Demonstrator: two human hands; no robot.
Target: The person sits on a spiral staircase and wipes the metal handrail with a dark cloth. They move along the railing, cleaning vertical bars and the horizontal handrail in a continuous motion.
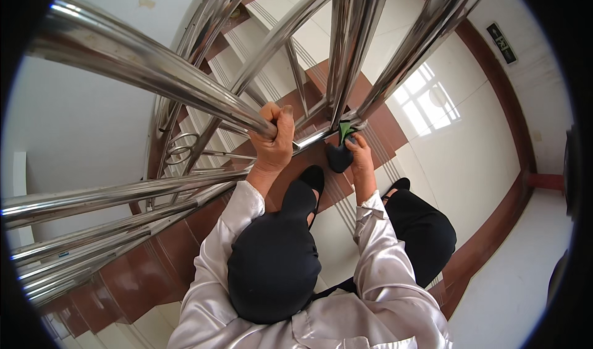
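Observation:
My left hand (pixel 275 138) is closed around a shiny metal baluster (pixel 199 89) of the stair railing. To its right, my right hand (pixel 361 149) grips a dark cloth (pixel 339 156) with a green part (pixel 344 130). The cloth touches the railing's low metal rail (pixel 315 139) near the foot of an upright post. Part of the cloth is hidden by my fingers.
Tiled stairs (pixel 343 200) with grooved edges and red-brown borders lie under my feet. More metal bars (pixel 125 189) run along the left. A tiled landing (pixel 444 159) and a wall with an exit sign (pixel 501 43) are at the right.

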